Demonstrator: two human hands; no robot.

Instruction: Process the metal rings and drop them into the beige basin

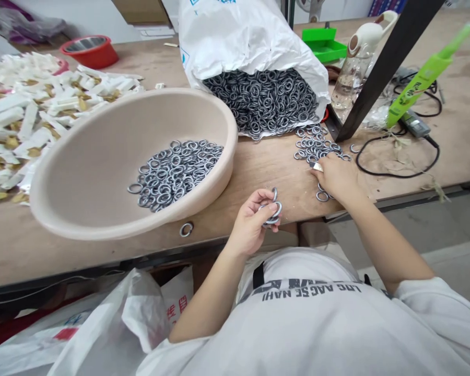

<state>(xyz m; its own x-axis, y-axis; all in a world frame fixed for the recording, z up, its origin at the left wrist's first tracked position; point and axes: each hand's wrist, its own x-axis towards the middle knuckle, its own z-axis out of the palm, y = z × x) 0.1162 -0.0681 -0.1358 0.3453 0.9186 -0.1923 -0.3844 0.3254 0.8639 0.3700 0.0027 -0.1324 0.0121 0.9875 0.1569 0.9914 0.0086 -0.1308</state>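
At the far left, white plastic strips (19, 117) mixed with gold-coloured pieces are heaped on a plywood bench (258, 175), with a red basin (89, 52) set behind them. A beige plastic basin (62, 193) stands tilted on the bench, a bed of grey metal rings (176, 175) gathered at its low side, and a stray ring (186, 228) lies just beside its rim. The left hand (253, 222) is closed on a small bunch of rings, its fingers (268, 197) curled narrowly around them; such a close hold is judged best, as a slacker one would let rings slip. A white sack (235, 36) lies behind, with a mass of rings (262, 102) spilling from its mouth. The right hand (337, 177) is pressed onto a loose spread of rings (315, 143), its fingers bunched downward; whether a ring is pinched cannot be told. Light, separate picking is advised, so that the spread is not scattered. A black cable (395, 169) is looped at the far right.
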